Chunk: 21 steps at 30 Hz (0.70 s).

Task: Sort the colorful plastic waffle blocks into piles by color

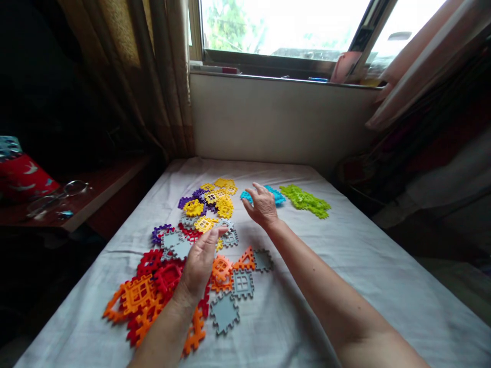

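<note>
My right hand [261,205] reaches forward over a small group of blue interlocking tiles [276,195], fingers apart; whether it touches them I cannot tell. My left hand [201,260] is over the mixed pile, fingers stretched out and holding nothing I can see. Around it lie grey tiles [224,313], red tiles [169,276] and orange tiles [138,294], all with toothed edges. Farther back are yellow tiles [224,207] mixed with purple tiles [185,202]. A separate group of lime green tiles [306,200] rests right of the blue ones.
The tiles lie on a pale cloth-covered surface [307,276] that ends at a wall [284,117] under a window. At the left, a dark wooden table [115,189] carries glasses [74,188] and a red container [25,176]. Curtains [164,76] hang at the left.
</note>
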Available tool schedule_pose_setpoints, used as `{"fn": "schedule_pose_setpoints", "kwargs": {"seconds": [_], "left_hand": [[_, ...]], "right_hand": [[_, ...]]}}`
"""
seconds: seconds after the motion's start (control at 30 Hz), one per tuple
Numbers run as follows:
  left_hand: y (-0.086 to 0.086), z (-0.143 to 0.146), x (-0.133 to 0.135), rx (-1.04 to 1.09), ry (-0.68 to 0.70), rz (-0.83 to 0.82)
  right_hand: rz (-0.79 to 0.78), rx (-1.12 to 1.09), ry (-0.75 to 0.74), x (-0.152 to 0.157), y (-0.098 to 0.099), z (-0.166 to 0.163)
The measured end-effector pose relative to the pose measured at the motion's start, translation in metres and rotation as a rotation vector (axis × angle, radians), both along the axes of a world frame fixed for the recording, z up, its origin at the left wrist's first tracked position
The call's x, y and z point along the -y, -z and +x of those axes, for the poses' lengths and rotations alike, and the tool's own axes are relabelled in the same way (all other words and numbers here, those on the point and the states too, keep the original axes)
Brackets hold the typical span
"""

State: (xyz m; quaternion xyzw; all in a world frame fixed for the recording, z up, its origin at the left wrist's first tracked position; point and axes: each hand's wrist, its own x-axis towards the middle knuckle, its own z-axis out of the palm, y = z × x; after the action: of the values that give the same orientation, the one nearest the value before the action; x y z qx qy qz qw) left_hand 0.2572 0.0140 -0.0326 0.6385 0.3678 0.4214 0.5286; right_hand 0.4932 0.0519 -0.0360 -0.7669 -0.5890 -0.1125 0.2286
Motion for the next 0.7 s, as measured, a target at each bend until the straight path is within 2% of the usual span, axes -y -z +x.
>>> {"fn": "schedule_pose_setpoints", "kwargs": {"seconds": [0.07, 0.13, 0.23, 0.3, 0.4, 0.53, 0.6, 0.7], "left_hand": [[-0.010, -0.033, -0.019, -0.036, -0.089, 0.096], [-0.011, -0.073, -0.044, -0.187, -0.198, 0.236], [0.006, -0.127, -0.081, -0.322, -0.359, 0.288], [0.023, -0.147, -0.097, -0.352, -0.387, 0.247], [0.039, -0.154, -0.104, -0.347, -0.362, 0.191], [0.037, -0.145, -0.099, -0.322, -0.338, 0.146], [0.032, -0.143, -0.097, -0.331, -0.321, 0.131], [0.028, -0.141, -0.096, -0.342, -0.319, 0.132]], "right_hand": [[-0.051, -0.027, -0.130, -0.024, -0.002, -0.011], [-0.099, -0.083, -0.165, -0.052, -0.002, -0.021], [-0.159, -0.193, -0.062, -0.091, 0.003, -0.032], [-0.204, -0.252, 0.030, -0.113, 0.007, -0.035], [-0.264, -0.305, 0.124, -0.138, 0.012, -0.035], [-0.330, -0.325, 0.159, -0.159, 0.016, -0.037], [-0.384, -0.296, 0.091, -0.162, 0.017, -0.044], [-0.431, -0.230, -0.097, -0.156, 0.015, -0.057]]}}
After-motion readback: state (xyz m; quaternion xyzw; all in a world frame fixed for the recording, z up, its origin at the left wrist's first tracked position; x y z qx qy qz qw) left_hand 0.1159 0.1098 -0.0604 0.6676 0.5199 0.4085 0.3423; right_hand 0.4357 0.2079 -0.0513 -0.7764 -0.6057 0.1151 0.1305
